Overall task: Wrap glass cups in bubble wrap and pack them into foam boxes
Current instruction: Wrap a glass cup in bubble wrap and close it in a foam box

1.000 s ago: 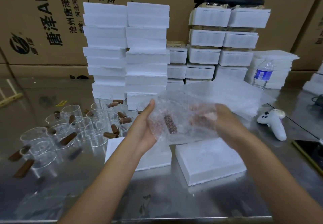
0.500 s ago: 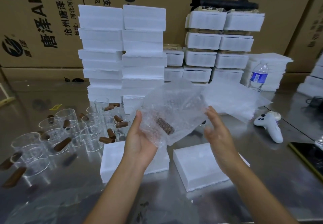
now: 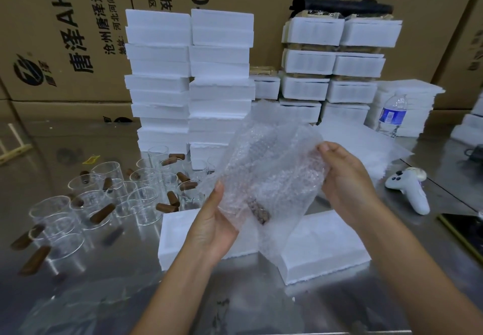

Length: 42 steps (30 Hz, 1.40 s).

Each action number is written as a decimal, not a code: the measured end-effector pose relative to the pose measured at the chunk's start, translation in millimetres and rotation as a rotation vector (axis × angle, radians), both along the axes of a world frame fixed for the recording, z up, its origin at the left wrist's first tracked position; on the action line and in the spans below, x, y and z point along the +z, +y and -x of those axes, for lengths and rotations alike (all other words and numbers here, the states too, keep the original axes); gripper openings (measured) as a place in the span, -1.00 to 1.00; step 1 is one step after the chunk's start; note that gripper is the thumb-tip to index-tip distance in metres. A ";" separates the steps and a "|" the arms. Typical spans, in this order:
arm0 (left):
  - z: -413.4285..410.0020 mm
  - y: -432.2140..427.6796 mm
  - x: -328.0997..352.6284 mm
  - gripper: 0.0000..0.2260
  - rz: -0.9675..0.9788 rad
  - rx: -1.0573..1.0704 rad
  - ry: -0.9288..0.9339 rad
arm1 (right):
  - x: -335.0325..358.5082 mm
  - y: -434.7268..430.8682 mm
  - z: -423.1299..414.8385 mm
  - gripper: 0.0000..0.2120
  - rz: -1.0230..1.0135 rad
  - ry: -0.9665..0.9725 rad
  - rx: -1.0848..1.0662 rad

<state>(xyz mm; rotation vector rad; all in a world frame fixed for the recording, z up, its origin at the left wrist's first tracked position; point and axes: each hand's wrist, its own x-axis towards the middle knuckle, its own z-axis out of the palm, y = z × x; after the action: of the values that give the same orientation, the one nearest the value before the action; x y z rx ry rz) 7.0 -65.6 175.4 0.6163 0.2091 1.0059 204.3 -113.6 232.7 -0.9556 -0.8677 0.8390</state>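
From the head view, the wrapping looks loose. The bubble wrap is only partly closed round the glass cup and its lower flap hangs free. If either grip slackens, the cup could slide out below and strike the bench. The left hand holds the bundle from beneath, thumb pressed on the front, fingers hidden behind it. The right hand pinches the sheet's right edge. The cup lies between them, nearer the left hand, brown handle lowest, above the gap between two foam boxes.
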 end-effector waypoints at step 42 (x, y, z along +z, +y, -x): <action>0.0 -5.5 -2.2 -0.38 -0.614 0.317 0.676 | -43.8 -12.6 41.3 -0.80 0.030 -0.241 -0.111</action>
<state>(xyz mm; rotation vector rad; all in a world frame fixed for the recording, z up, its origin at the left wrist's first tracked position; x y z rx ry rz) 7.0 -71.2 173.2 1.5195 0.6176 1.1395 162.9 -126.3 188.9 -1.1362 -1.0006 0.6518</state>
